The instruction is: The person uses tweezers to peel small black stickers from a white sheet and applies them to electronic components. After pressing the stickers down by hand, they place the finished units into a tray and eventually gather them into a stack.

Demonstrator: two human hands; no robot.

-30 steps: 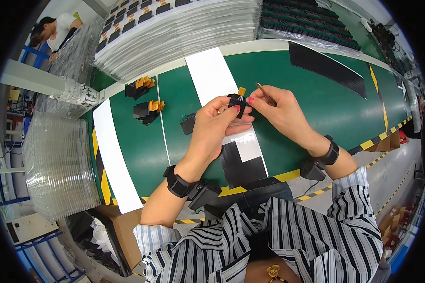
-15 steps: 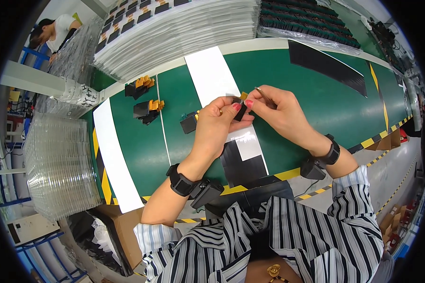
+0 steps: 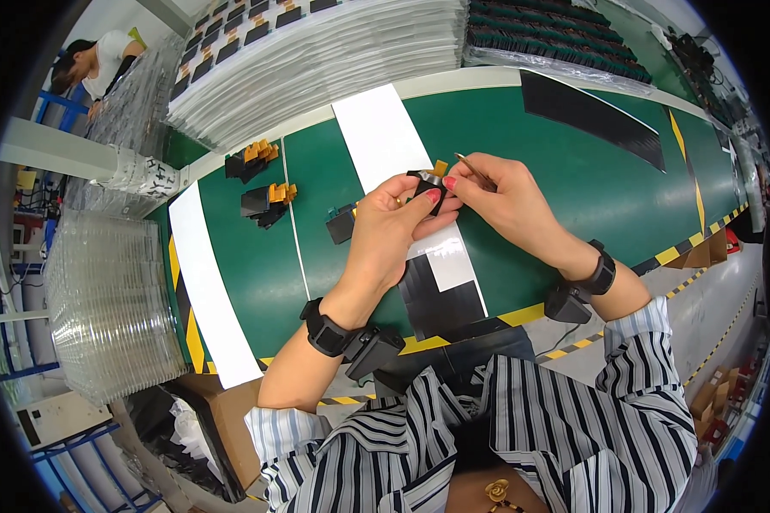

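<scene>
My left hand (image 3: 385,227) pinches a small flat black display-like module (image 3: 424,186) between thumb and fingers above the green bench. A shiny silvery face shows on the module, and an orange flex tab (image 3: 441,167) sticks up from its far edge. My right hand (image 3: 513,205) is closed around a thin pointed metal tool (image 3: 475,168), likely tweezers, its tip pointing up and away. The right thumb and fingertips meet the module's right edge. Just left of my left hand lies another dark module (image 3: 340,225) with a green part, partly hidden by that hand.
Two piles of black modules with orange flex, a near pile (image 3: 268,203) and a far pile (image 3: 252,160), lie on the left. A black panel (image 3: 590,120) rests at the far right. Stacked clear trays (image 3: 316,68) stand behind the bench. Another person (image 3: 103,64) works far left.
The module in my left hand has turned, so a silvery face shows where it looked dark before. The tool in my right hand has shifted slightly left and away.
</scene>
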